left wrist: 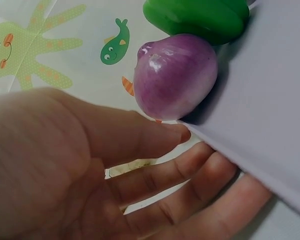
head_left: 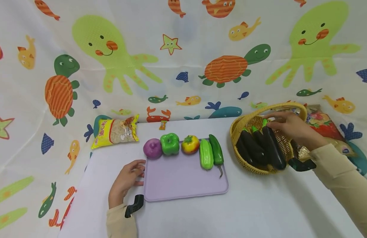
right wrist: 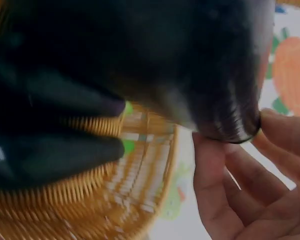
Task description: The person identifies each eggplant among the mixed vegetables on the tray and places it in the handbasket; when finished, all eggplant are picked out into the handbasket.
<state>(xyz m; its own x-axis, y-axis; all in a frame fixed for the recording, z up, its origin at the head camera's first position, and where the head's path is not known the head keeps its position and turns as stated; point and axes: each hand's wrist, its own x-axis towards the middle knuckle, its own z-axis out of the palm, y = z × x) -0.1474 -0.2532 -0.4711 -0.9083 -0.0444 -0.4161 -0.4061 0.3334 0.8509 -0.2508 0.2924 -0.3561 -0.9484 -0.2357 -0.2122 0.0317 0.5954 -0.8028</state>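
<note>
My right hand [head_left: 286, 127] reaches over the wicker basket [head_left: 237, 152] and pinches a dark eggplant [head_left: 274, 145] near its stem end. In the right wrist view that eggplant [right wrist: 225, 75] is blurred, with thumb and fingertips at its narrow tip. Two more eggplants [head_left: 244, 148] [head_left: 257, 145] lie beside it in the basket. Along the left rim of a pale purple tray [head_left: 183, 185], my left hand [head_left: 126, 178] rests with loosely extended fingers [left wrist: 190, 195]. Just above its thumb sits a purple onion [left wrist: 175, 75] at the tray's corner.
On the tray's far side stand a green bell pepper [head_left: 169, 144], a red-yellow tomato [head_left: 190, 144], a light green cucumber-like vegetable [head_left: 206, 153] and a green chili [head_left: 216, 150]. Behind are a yellow snack bag [head_left: 116, 130] and small wrapped candy [head_left: 162, 125]; red packages [head_left: 326, 125] stand right of the basket.
</note>
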